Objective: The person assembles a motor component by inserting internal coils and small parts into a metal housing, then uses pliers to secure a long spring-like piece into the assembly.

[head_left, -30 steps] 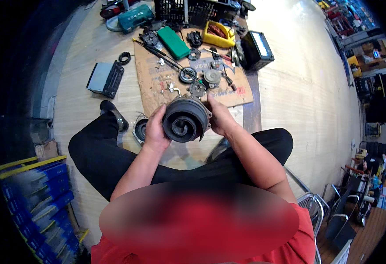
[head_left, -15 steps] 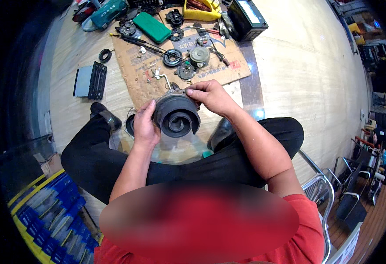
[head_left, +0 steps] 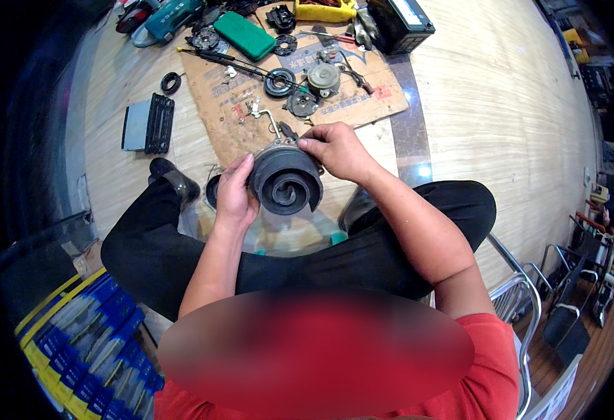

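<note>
L hand (head_left: 237,192) was wrapped round the L side of a dark spiral part (head_left: 286,183), thumb up along its edge, palm against the side wall. R hand (head_left: 338,155) had thumb & forefinger pinching the part's upper R edge, other fingers curled in; whether a small bit sat btwn the tips, couldn't tell. Part was held up btwn the person's bent legs (head_left: 454,206), near the close edge of a cardboard sheet (head_left: 226,136), tilted so its spiral face showed toward the wearer.

Just beyond the part, a bent metal rod (head_left: 270,120) lay on the cardboard. Further up: a black pulley ring (head_left: 279,82), w/ a round grey metal piece (head_left: 323,78) to its R, & a flat round plate (head_left: 302,104) below, btwn the two. Long black cable (head_left: 230,64) w/ yellow tip ran diag. toward the ring. Near the far end: green case (head_left: 244,36), yellow tray (head_left: 324,10), thin red tool (head_left: 331,36); gloves (head_left: 365,29) beside a black battery (head_left: 399,24) on the R.

Off the cardboard's L side, on the pale floor (head_left: 468,126): small black ring (head_left: 171,83) & a silver-and-black box unit (head_left: 149,124). Blue/yellow packs (head_left: 97,343) lower L.
</note>
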`<state>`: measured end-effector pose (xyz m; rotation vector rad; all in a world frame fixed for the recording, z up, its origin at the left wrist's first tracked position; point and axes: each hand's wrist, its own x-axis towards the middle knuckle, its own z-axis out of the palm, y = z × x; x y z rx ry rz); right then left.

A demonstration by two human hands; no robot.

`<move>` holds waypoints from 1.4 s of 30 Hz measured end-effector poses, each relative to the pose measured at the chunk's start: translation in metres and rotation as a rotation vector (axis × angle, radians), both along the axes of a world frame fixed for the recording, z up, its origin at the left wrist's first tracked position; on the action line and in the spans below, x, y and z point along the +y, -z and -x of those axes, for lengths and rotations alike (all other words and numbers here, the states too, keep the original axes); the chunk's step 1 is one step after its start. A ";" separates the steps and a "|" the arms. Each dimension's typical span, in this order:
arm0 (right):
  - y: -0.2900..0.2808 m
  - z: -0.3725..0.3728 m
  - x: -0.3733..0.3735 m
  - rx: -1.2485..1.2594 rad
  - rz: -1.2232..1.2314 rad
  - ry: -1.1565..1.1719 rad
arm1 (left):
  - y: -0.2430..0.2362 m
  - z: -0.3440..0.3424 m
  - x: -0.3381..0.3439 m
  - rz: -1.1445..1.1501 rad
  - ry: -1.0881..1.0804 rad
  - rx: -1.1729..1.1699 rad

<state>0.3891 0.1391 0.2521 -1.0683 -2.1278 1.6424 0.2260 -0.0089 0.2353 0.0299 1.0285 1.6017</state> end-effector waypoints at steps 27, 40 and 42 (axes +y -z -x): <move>0.003 0.005 -0.006 -0.116 -0.045 0.027 | 0.008 0.003 -0.010 0.002 0.011 -0.095; 0.006 0.002 0.002 -0.103 0.062 0.082 | -0.008 -0.001 -0.010 -0.089 0.025 -0.116; 0.005 0.002 0.003 -0.130 0.082 0.077 | -0.014 -0.003 -0.011 -0.120 0.061 -0.084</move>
